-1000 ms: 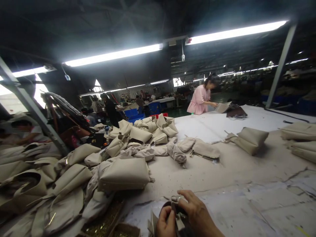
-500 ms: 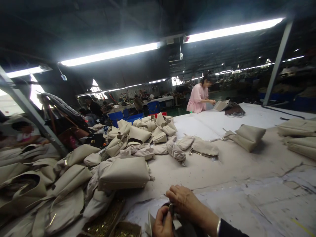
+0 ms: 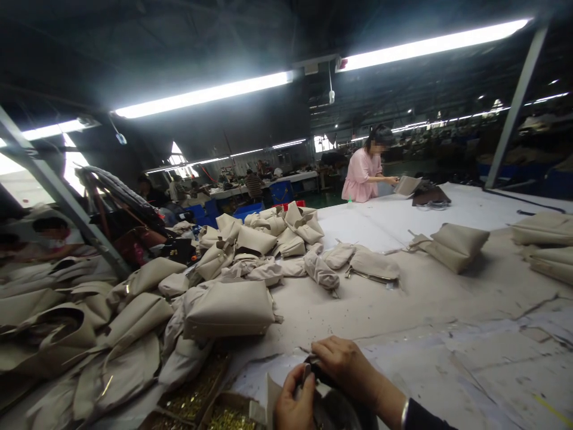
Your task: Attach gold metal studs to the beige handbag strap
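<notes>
At the lower middle, my left hand (image 3: 295,399) pinches the end of a small grey-beige strip (image 3: 307,372) between thumb and fingers. My right hand (image 3: 347,365) is just to its right, fingers curled down over the edge of a dark, curved piece (image 3: 338,406). What lies under those fingertips is hidden. A pale upright flap (image 3: 271,394) stands left of my left hand; whether it joins the dark piece I cannot tell. Two open boxes of small gold-coloured metal parts, a rear box (image 3: 190,391) and a front box (image 3: 228,413), sit to the left.
A beige bag (image 3: 230,310) lies beyond the boxes, before a heap of similar bags (image 3: 264,239). More bags (image 3: 58,340) fill the left side. A single bag (image 3: 456,245) rests on the right. Across the table (image 3: 380,209) stands a person in pink (image 3: 362,173) handling flat pieces.
The view has shifted slightly. My right hand has moved a little to the right, away from the left hand, and more of the dark piece shows between them.
</notes>
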Action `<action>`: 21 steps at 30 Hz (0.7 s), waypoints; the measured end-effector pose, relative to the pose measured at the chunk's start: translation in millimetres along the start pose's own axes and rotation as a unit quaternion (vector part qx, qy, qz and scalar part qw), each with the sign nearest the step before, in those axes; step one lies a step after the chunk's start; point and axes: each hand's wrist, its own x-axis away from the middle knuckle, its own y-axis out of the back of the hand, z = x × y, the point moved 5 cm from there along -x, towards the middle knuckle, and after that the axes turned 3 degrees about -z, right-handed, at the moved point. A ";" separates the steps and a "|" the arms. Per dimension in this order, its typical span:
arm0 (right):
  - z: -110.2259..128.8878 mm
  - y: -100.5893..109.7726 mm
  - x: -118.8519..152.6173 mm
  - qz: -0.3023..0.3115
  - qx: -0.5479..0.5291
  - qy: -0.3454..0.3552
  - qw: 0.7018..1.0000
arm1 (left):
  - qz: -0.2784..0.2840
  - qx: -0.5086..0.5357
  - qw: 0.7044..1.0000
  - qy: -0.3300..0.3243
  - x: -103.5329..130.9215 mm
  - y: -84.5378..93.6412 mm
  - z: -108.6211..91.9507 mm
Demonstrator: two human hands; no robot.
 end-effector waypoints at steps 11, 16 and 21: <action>6.9 -23.8 -8.6 0.042 -0.317 -0.019 0.947 | 0.021 0.016 0.991 -0.128 43.0 -0.9 -17.6; 11.5 -26.9 -24.5 0.175 -0.301 -0.040 0.936 | -0.016 0.071 0.992 -0.107 50.9 -2.4 -10.0; 23.3 -10.0 -56.8 0.301 -0.206 -0.020 0.931 | -0.073 0.093 0.992 -0.053 59.9 4.5 -13.4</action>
